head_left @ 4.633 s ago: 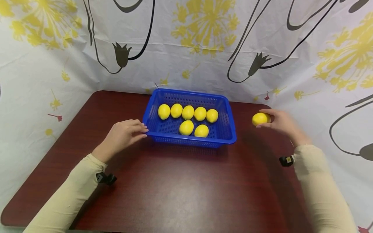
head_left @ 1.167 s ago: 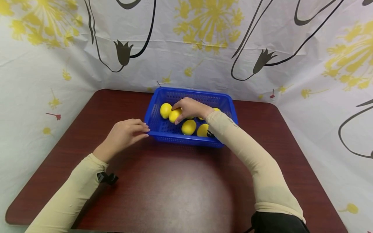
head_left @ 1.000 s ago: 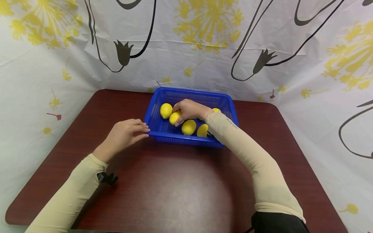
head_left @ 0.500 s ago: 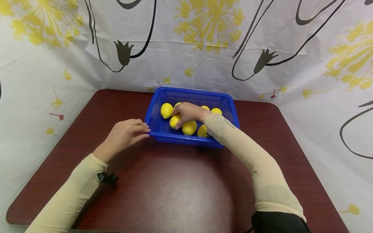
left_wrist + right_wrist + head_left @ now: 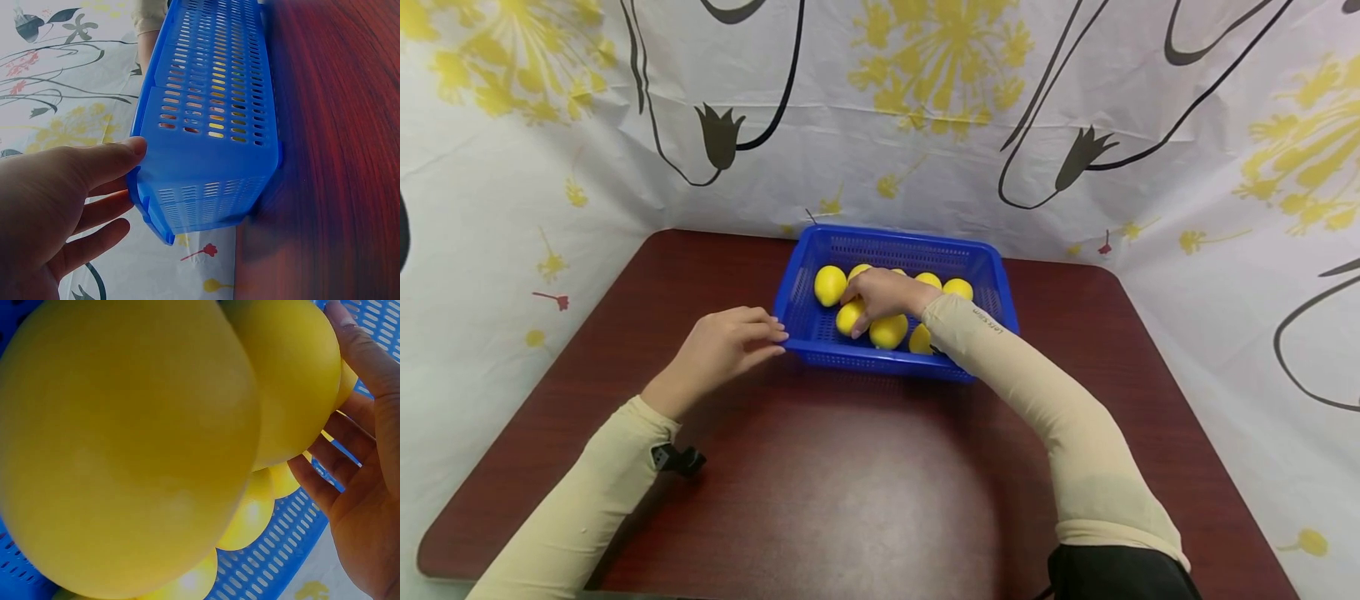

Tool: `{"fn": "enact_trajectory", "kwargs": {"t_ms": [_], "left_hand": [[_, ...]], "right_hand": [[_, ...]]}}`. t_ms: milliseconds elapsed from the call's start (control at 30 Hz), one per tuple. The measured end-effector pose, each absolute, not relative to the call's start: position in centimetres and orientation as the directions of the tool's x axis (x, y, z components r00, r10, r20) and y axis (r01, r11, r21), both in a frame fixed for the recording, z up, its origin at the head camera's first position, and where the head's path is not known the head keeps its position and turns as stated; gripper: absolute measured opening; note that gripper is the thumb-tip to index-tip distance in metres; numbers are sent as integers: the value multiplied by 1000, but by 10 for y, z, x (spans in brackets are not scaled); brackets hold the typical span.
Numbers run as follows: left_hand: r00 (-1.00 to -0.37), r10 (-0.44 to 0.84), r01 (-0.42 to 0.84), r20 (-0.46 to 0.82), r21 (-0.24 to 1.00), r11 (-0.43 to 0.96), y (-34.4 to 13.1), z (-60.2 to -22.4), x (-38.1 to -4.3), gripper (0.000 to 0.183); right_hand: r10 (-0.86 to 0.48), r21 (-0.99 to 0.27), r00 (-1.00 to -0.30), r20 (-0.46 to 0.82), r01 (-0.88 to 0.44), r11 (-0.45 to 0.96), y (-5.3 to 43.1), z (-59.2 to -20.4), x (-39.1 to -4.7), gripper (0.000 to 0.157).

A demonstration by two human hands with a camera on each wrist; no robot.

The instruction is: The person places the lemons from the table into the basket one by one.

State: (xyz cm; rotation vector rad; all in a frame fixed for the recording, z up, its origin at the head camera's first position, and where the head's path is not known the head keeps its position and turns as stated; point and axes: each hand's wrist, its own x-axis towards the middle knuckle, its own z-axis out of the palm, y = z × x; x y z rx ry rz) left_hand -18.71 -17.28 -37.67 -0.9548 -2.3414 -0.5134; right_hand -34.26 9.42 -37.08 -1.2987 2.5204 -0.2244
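A blue perforated plastic basket (image 5: pixel 820 348) holds several yellow lemons. My left hand (image 5: pixel 726 346) pinches its rim at the near left corner; in the left wrist view the thumb (image 5: pixel 119 159) lies on the near side and the fingers behind the rim. Reaching into the basket, my right hand (image 5: pixel 883 293) has thumb and fingers round a lemon (image 5: pixel 848 318), low in the front row. Just right of it sits another lemon (image 5: pixel 888 332). In the right wrist view, a big close lemon (image 5: pixel 125 444) and a second one (image 5: pixel 287 381) hide most of the held lemon.
A back row of lemons, with one lemon (image 5: pixel 831 286) at its left end, is partly covered by my right hand. The basket stands toward the back of a dark red wooden table (image 5: pixel 850 483). A patterned white cloth (image 5: pixel 850 125) hangs behind it.
My right hand has brought the lemon from the basket's right side into it, then eased it toward the near side beside the front lemons. My left hand keeps its place on the rim.
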Motion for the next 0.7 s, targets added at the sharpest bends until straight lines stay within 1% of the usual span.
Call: {"fn": "enact_trajectory", "kwargs": {"t_ms": [333,567,700], "left_hand": [[-593,510,724,622,136,676,-172,-375,-186,24],[-594,509,722,622,135,678,-172,-377,-186,24],[-593,511,723,623,132,678,-173,-377,-187,24]], "right_hand": [[-815,-268,-548,-188,-770,580,95,-370,-342,68],[-791,-272,-571,-219,-743,612,96,-367,-340,70],[-796,-276,-567,-214,-746,606,97,-364,-339,69]]}}
